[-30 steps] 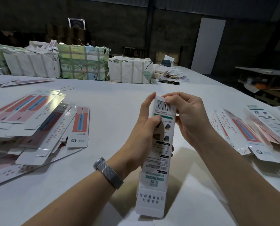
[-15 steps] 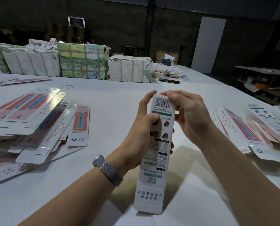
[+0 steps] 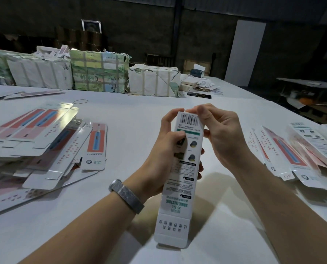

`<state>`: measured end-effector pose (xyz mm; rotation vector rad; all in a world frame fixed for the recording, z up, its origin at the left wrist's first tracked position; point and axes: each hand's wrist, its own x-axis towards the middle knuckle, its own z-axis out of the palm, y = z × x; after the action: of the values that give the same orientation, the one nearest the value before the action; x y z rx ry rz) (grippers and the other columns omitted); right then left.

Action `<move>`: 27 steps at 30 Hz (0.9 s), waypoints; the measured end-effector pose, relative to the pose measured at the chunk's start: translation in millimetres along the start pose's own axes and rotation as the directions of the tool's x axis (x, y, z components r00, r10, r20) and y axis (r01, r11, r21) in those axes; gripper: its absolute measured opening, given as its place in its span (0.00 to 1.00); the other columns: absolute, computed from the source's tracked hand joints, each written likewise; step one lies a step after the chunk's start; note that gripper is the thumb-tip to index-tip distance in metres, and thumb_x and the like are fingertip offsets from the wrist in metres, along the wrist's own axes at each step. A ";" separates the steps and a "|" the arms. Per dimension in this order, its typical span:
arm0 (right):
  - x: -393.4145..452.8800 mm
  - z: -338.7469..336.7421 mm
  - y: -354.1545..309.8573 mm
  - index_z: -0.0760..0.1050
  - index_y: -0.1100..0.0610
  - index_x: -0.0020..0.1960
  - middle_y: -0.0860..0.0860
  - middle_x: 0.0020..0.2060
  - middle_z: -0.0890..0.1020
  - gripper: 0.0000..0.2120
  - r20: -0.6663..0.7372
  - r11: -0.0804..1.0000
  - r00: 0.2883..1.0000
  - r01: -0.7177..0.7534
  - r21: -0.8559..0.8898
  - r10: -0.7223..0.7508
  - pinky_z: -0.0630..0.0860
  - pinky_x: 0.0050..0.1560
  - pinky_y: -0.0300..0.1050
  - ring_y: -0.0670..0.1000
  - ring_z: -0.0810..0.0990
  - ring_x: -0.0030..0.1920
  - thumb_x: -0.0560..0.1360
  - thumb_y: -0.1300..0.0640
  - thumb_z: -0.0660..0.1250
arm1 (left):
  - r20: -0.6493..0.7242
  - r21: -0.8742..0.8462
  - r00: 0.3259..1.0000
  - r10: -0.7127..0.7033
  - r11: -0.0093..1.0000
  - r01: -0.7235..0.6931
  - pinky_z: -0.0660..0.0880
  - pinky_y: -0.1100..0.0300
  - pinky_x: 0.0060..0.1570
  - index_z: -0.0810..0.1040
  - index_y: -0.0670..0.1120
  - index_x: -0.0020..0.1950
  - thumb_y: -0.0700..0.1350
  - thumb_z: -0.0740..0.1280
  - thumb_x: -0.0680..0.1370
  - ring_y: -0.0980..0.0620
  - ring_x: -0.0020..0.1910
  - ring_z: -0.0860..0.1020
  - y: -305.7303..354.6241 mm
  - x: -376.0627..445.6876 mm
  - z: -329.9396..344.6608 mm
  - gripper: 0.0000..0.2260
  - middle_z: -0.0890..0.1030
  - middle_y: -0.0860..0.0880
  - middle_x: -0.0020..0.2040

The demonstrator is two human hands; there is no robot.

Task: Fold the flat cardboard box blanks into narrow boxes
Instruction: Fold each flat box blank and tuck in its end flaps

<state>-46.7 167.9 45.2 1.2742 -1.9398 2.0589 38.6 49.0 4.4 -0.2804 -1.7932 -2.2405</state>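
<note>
A narrow toothbrush box [image 3: 185, 168], printed with a barcode and the words "SONIC ELECTRIC", is held above the white table [image 3: 132, 119], far end raised, its near flap open. The box is gripped at mid-length by the left hand [image 3: 164, 149], whose thumb lies across the printed face while the fingers are curled round the far side. The box's top end is pinched by the fingertips [image 3: 200, 109] of the right hand [image 3: 221, 136], which is curled over that end. A metal mesh wristband [image 3: 126, 195] is worn on the left wrist. Flat box blanks [image 3: 35, 138] are stacked at left; a second pile of blanks [image 3: 292, 155] is fanned out at right. Wrapped bundles [image 3: 100, 71] are ranged along the far edge.
</note>
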 end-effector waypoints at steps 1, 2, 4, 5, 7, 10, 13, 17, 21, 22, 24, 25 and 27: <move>-0.4 0.2 0.7 0.83 0.55 0.47 0.44 0.40 0.82 0.16 0.002 1.000 1.000 0.001 0.000 -0.001 0.83 0.43 0.51 0.52 0.84 0.44 0.77 0.46 0.62 | 0.001 0.000 1.000 0.001 1.000 -0.001 0.79 0.47 0.35 0.66 0.69 0.65 0.51 0.56 0.78 0.37 0.37 0.81 0.4 0.0 -0.1 0.18 0.82 0.40 0.45; -0.7 0.4 0.7 0.83 0.55 0.47 0.43 0.40 0.82 0.16 0.002 1.000 1.000 0.005 -0.001 -0.005 0.84 0.44 0.52 0.52 0.84 0.45 0.77 0.46 0.62 | 0.000 0.002 1.000 0.004 1.000 -0.004 0.79 0.48 0.35 0.66 0.69 0.65 0.52 0.56 0.78 0.37 0.37 0.81 0.8 -0.3 -0.7 0.18 0.82 0.41 0.44; -0.4 1.1 0.7 0.83 0.54 0.47 0.43 0.40 0.81 0.15 0.006 1.000 1.000 0.020 -0.001 -0.020 0.83 0.46 0.55 0.54 0.84 0.46 0.77 0.46 0.62 | -0.004 0.013 1.000 0.014 1.000 -0.014 0.79 0.49 0.34 0.66 0.69 0.65 0.52 0.56 0.78 0.38 0.37 0.81 2.0 -0.5 -3.0 0.17 0.82 0.41 0.44; -0.7 2.2 1.5 0.83 0.53 0.48 0.44 0.40 0.81 0.15 0.016 1.000 1.000 0.018 0.000 -0.018 0.83 0.46 0.55 0.54 0.84 0.46 0.77 0.45 0.61 | -0.009 0.019 1.000 0.018 1.000 -0.018 0.79 0.49 0.34 0.65 0.69 0.65 0.52 0.56 0.78 0.38 0.37 0.81 2.6 -0.6 -3.7 0.17 0.82 0.42 0.44; -2.9 5.9 3.9 0.82 0.53 0.50 0.45 0.40 0.82 0.17 0.028 0.999 0.999 -0.045 0.028 0.044 0.82 0.44 0.54 0.52 0.83 0.43 0.77 0.43 0.60 | -0.034 0.043 0.999 0.031 0.999 -0.029 0.79 0.50 0.33 0.65 0.68 0.66 0.51 0.55 0.80 0.39 0.37 0.82 3.4 -0.4 -2.7 0.17 0.83 0.42 0.43; 0.3 9.7 6.2 0.81 0.48 0.57 0.41 0.48 0.84 0.20 -0.054 0.982 0.983 -0.169 0.081 0.173 0.80 0.43 0.41 0.43 0.83 0.49 0.80 0.39 0.56 | -0.071 0.054 0.996 0.056 0.997 -0.052 0.80 0.51 0.36 0.62 0.69 0.69 0.49 0.52 0.86 0.41 0.39 0.83 5.3 2.3 0.4 0.16 0.82 0.42 0.49; 4.9 6.5 0.4 0.77 0.41 0.61 0.40 0.59 0.78 0.17 -0.071 0.975 0.975 -0.201 0.098 0.209 0.75 0.51 0.44 0.47 0.79 0.58 0.78 0.37 0.59 | -0.054 -0.018 0.998 0.028 0.999 -0.029 0.82 0.47 0.50 0.56 0.75 0.70 0.58 0.54 0.83 0.42 0.56 0.80 8.7 3.2 3.4 0.18 0.72 0.43 0.70; -0.2 6.5 -8.3 0.75 0.40 0.66 0.42 0.63 0.76 0.24 0.112 0.964 0.963 -0.229 -0.136 0.245 0.79 0.46 0.37 0.44 0.81 0.56 0.70 0.46 0.71 | 0.052 -0.129 0.997 0.055 0.991 -0.048 0.78 0.46 0.62 0.52 0.80 0.72 0.63 0.58 0.80 0.47 0.71 0.74 6.8 1.0 3.3 0.24 0.64 0.49 0.79; 4.2 -1.6 -19.1 0.77 0.45 0.66 0.44 0.58 0.78 0.23 0.013 0.934 0.953 -0.293 -0.207 0.302 0.79 0.43 0.40 0.46 0.82 0.50 0.73 0.59 0.72 | 0.080 -0.120 0.997 0.011 0.993 -0.001 0.73 0.45 0.67 0.52 0.78 0.73 0.72 0.65 0.68 0.49 0.75 0.68 5.1 3.8 3.4 0.37 0.58 0.56 0.81; 6.6 -10.9 -24.9 0.78 0.45 0.64 0.43 0.55 0.79 0.21 -0.039 0.924 0.950 -0.312 -0.220 0.311 0.78 0.39 0.37 0.45 0.83 0.46 0.73 0.58 0.72 | 0.065 -0.117 0.998 0.020 0.993 -0.012 0.71 0.43 0.68 0.55 0.81 0.71 0.71 0.65 0.68 0.48 0.77 0.65 5.5 3.8 5.5 0.33 0.57 0.57 0.81; 11.2 -39.6 -39.0 0.81 0.45 0.61 0.42 0.51 0.80 0.18 -0.160 0.914 0.942 -0.328 -0.238 0.296 0.77 0.36 0.35 0.43 0.83 0.42 0.73 0.56 0.73 | 0.014 -0.112 0.999 0.037 0.993 -0.035 0.69 0.39 0.68 0.63 0.85 0.62 0.67 0.61 0.71 0.46 0.77 0.65 7.1 3.8 7.7 0.22 0.60 0.56 0.80; 12.8 -58.1 -45.9 0.81 0.45 0.60 0.41 0.50 0.80 0.17 -0.221 0.898 0.940 -0.319 -0.302 0.260 0.77 0.41 0.38 0.44 0.82 0.43 0.72 0.55 0.74 | -0.007 -0.105 0.999 0.042 0.994 -0.043 0.70 0.39 0.67 0.66 0.84 0.60 0.66 0.60 0.72 0.46 0.75 0.67 6.9 4.1 6.2 0.19 0.63 0.55 0.78; 13.1 -100.0 -57.6 0.81 0.46 0.61 0.40 0.52 0.79 0.18 -0.305 0.781 0.936 -0.321 -0.535 0.176 0.75 0.52 0.43 0.45 0.80 0.51 0.71 0.52 0.75 | -0.035 -0.079 0.998 0.051 0.995 -0.054 0.73 0.40 0.63 0.71 0.80 0.61 0.65 0.60 0.72 0.47 0.71 0.72 4.9 5.5 2.4 0.18 0.70 0.55 0.73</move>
<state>-76.3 258.6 111.4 0.6274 -2.4358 1.4058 34.9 49.9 11.2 -0.3008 -1.6622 -2.2702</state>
